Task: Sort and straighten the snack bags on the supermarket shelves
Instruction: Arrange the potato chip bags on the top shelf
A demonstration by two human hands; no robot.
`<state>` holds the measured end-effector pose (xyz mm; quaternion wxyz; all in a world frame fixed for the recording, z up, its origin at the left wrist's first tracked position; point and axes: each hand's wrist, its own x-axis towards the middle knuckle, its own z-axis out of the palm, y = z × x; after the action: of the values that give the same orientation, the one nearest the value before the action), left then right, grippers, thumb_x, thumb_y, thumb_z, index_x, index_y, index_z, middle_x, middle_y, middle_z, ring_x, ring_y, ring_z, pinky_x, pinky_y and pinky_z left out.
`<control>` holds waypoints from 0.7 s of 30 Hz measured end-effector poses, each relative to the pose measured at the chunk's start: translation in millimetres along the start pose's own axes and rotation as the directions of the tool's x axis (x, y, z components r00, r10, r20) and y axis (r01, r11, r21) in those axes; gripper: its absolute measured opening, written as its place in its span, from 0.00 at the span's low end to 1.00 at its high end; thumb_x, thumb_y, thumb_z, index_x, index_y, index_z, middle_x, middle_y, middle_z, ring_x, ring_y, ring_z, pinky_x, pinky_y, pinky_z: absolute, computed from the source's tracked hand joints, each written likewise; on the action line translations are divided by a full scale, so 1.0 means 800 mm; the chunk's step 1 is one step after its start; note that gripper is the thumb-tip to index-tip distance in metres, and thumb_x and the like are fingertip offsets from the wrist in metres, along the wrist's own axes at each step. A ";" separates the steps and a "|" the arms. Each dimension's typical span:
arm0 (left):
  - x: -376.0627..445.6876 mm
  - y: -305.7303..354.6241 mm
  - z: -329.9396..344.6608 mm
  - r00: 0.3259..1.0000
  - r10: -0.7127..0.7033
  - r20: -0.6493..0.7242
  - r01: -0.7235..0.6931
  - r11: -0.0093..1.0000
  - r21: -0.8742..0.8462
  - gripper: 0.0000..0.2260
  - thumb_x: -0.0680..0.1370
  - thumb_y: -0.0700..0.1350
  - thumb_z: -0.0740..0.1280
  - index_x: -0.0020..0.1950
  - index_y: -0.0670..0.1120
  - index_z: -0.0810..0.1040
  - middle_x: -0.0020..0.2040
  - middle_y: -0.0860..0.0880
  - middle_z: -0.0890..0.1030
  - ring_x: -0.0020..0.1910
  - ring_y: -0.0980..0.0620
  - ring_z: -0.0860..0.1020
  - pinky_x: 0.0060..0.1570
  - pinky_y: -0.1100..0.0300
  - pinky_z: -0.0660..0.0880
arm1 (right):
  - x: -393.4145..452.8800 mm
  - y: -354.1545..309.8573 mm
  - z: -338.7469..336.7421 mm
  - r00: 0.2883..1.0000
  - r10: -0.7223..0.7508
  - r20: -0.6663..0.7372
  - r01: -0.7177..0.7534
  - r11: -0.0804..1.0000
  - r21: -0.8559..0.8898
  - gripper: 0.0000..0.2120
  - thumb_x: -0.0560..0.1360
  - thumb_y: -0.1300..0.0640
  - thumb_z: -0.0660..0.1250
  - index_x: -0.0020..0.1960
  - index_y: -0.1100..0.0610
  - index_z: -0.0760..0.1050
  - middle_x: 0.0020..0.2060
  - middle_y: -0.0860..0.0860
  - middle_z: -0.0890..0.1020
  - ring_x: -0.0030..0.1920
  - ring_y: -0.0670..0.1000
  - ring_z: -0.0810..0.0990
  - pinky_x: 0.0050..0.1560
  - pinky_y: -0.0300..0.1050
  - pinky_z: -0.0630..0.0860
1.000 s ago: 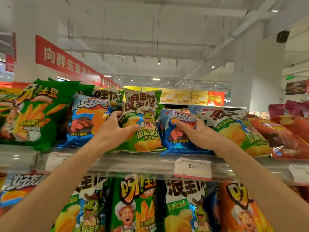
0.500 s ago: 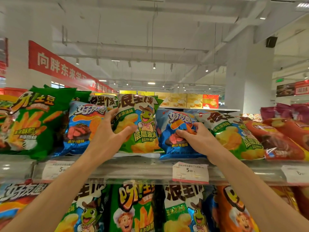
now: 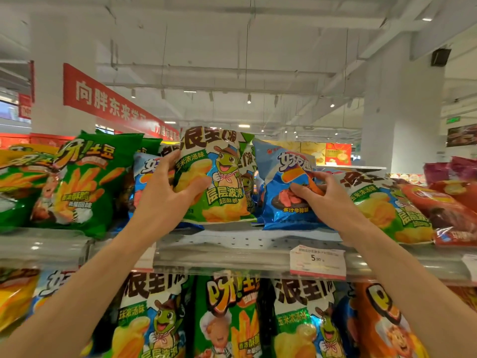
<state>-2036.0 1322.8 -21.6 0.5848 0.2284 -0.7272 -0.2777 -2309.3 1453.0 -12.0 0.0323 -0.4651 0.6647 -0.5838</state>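
My left hand (image 3: 165, 195) grips a green-and-white snack bag with a frog figure (image 3: 219, 177) by its left side, holding it upright and slightly lifted above the top shelf (image 3: 247, 244). My right hand (image 3: 327, 200) pinches the front of a blue snack bag (image 3: 281, 187) that stands just to the right of the frog bag. Behind the frog bag another bag of the same kind peeks out. A second blue bag (image 3: 145, 174) stands partly hidden behind my left hand.
A large green fries bag (image 3: 85, 182) leans at the left, a tilted frog bag (image 3: 387, 205) and red bags (image 3: 444, 210) lie at the right. A price tag (image 3: 317, 260) hangs on the shelf rail. The lower shelf holds a row of upright bags (image 3: 227, 319).
Both hands have raised their bags. The frog bag went up and stands straighter; the blue bag was pulled upright and a little to the right. Bare shelf now shows beneath them.
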 end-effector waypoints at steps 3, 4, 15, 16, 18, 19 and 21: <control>-0.001 0.011 -0.018 1.000 0.006 -0.028 -0.006 1.000 0.002 0.33 0.76 0.54 0.74 0.77 0.57 0.63 0.55 0.69 0.71 0.45 0.75 0.76 0.37 0.72 0.77 | 0.001 -0.007 0.006 0.998 -0.049 -0.027 0.048 0.998 -0.051 0.31 0.75 0.42 0.74 0.72 0.48 0.63 0.45 0.40 0.75 0.45 0.40 0.78 0.43 0.39 0.75; -0.001 0.013 -0.025 0.999 0.010 -0.040 -0.009 1.000 0.014 0.33 0.76 0.54 0.74 0.77 0.57 0.63 0.54 0.70 0.71 0.43 0.76 0.76 0.37 0.72 0.76 | 0.000 -0.011 0.010 0.998 -0.054 -0.035 0.052 0.997 -0.065 0.29 0.75 0.42 0.74 0.69 0.48 0.63 0.45 0.40 0.74 0.44 0.40 0.77 0.43 0.39 0.75; -0.010 0.006 -0.098 0.992 0.024 -0.123 -0.010 0.993 0.119 0.34 0.75 0.57 0.73 0.78 0.57 0.62 0.63 0.58 0.74 0.51 0.66 0.75 0.43 0.64 0.75 | 0.003 -0.044 0.108 0.997 -0.023 0.071 0.033 0.988 -0.152 0.28 0.74 0.39 0.74 0.60 0.53 0.63 0.51 0.49 0.75 0.49 0.48 0.77 0.53 0.50 0.77; -0.010 0.005 -0.102 0.991 0.021 -0.129 -0.005 0.992 0.122 0.35 0.75 0.57 0.73 0.78 0.57 0.63 0.63 0.57 0.74 0.51 0.65 0.75 0.44 0.63 0.76 | 0.003 -0.045 0.115 0.995 -0.005 0.095 0.020 0.987 -0.159 0.29 0.73 0.38 0.74 0.61 0.54 0.64 0.52 0.50 0.76 0.50 0.49 0.77 0.51 0.48 0.77; -0.012 0.005 -0.109 0.990 0.020 -0.139 -0.001 0.991 0.134 0.35 0.75 0.57 0.73 0.79 0.57 0.63 0.63 0.58 0.73 0.51 0.65 0.75 0.43 0.63 0.75 | 0.003 -0.044 0.123 0.989 0.042 0.140 -0.016 0.984 -0.176 0.32 0.72 0.35 0.74 0.62 0.54 0.65 0.54 0.52 0.76 0.50 0.48 0.77 0.45 0.45 0.74; -0.013 0.005 -0.112 0.990 0.017 -0.139 0.001 0.991 0.132 0.34 0.75 0.56 0.73 0.79 0.57 0.63 0.63 0.58 0.73 0.50 0.66 0.74 0.43 0.64 0.75 | 0.004 -0.042 0.125 0.987 0.059 0.151 -0.030 0.982 -0.185 0.34 0.71 0.34 0.73 0.63 0.55 0.66 0.55 0.52 0.76 0.51 0.49 0.77 0.44 0.44 0.73; -0.016 0.005 -0.116 0.991 0.014 -0.135 0.002 0.993 0.120 0.34 0.76 0.55 0.73 0.79 0.57 0.62 0.61 0.60 0.72 0.49 0.67 0.74 0.42 0.65 0.74 | 0.005 -0.036 0.127 0.987 0.077 0.144 -0.048 0.980 -0.193 0.36 0.71 0.32 0.73 0.65 0.55 0.66 0.58 0.52 0.75 0.56 0.51 0.77 0.49 0.45 0.72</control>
<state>-1942.9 1321.3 -13.1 0.6190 0.2793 -0.7016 -0.2156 -2235.1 1378.0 -19.0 0.0563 -0.4877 0.7271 -0.4799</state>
